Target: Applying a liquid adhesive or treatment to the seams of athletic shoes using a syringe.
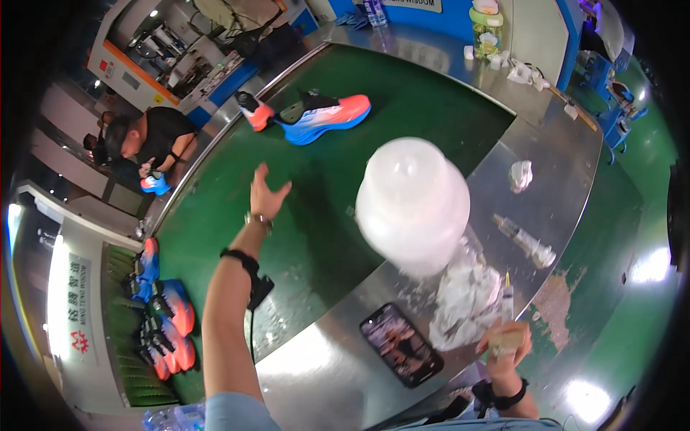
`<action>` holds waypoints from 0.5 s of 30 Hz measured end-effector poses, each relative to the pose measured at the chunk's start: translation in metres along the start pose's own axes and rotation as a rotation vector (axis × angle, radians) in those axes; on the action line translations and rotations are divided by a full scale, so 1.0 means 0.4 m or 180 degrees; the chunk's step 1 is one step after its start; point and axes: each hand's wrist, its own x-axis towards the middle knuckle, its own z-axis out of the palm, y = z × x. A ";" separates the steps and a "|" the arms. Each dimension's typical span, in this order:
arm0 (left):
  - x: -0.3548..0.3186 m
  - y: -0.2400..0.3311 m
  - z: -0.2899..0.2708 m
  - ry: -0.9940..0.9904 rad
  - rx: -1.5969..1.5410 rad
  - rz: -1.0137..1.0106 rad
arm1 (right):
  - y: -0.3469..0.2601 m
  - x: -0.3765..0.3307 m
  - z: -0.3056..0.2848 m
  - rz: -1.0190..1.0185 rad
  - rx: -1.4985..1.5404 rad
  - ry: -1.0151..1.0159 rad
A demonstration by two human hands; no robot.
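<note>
Over the green conveyor belt (316, 208) my left hand (267, 195) reaches out, fingers apart and nothing in it. Beyond it rests a coral-and-blue running shoe (327, 118) with a dark collar; a second shoe (256, 113) sits just to its left. At the lower right my right hand (506, 345) is closed around a small syringe (507, 300), its yellow tip pointing up. Part of the syringe is hidden by the fingers. A crumpled white cloth (467, 298) lies beside this hand. Between my hands stands a large white translucent plastic bottle (413, 205).
A phone (401, 345), another syringe (525, 241) and a crumpled tissue (521, 176) lie on the metal ledge (546, 151). A yellow-green jar (487, 34) stands at the far right. Several shoes (169, 316) are stacked at left. Across the belt, a person (154, 140) handles a shoe.
</note>
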 end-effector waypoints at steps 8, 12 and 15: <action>0.393 0.157 0.156 -0.0046 0.1572 0.0222 | -0.008 0.026 -0.031 -0.0788 -0.0965 -0.0651; 0.424 0.242 0.071 -0.1114 0.1596 -0.0028 | -0.031 0.038 -0.069 -0.0404 -0.1522 -0.1956; 0.357 0.232 0.077 -0.0648 0.1723 0.0354 | 0.021 0.030 -0.016 -0.0930 -0.1371 -0.0484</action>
